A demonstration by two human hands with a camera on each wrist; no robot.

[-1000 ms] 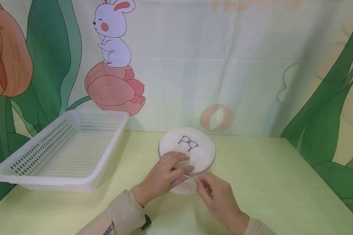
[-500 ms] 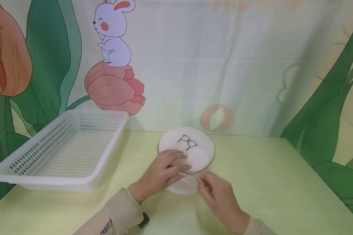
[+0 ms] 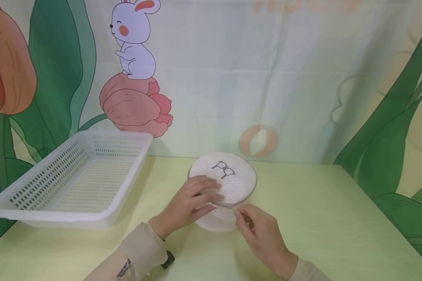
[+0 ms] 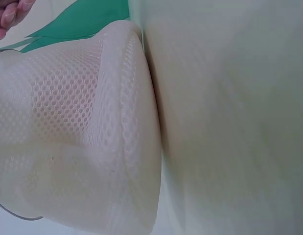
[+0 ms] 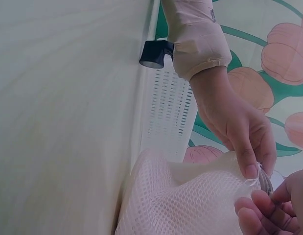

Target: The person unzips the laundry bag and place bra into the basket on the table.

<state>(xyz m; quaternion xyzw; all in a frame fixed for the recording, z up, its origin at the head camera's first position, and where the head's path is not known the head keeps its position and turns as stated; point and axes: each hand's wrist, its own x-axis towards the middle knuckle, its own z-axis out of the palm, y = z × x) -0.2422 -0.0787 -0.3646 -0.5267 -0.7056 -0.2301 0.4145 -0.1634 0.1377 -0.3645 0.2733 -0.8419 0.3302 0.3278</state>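
A round white mesh laundry bag [image 3: 237, 183] stands on the table, its lid printed with a pair of glasses and edged by a grey rim. My left hand [image 3: 188, 201] grips the near-left rim, with fingers over the lid and the thumb below the edge. Just to its right, my right hand [image 3: 265, 236] pinches the rim at the zipper with thumb and forefinger. A small white thread [image 5: 254, 180] shows by the left thumb in the right wrist view. In the left wrist view the mesh side [image 4: 68, 93] bulges out. What lies between the right fingertips is largely hidden.
A white perforated plastic basket [image 3: 107, 214] stands on the left of the pale green table [image 3: 330, 218]. Behind the table hangs a printed cloth [image 3: 211, 78] with a rabbit and tulips. A black wrist device [image 3: 168, 259] sits under the left sleeve.
My left hand has slid slightly left along the rim, widening the gap to my right hand. The bag has shifted a touch left. The right hand has stayed nearly in place.
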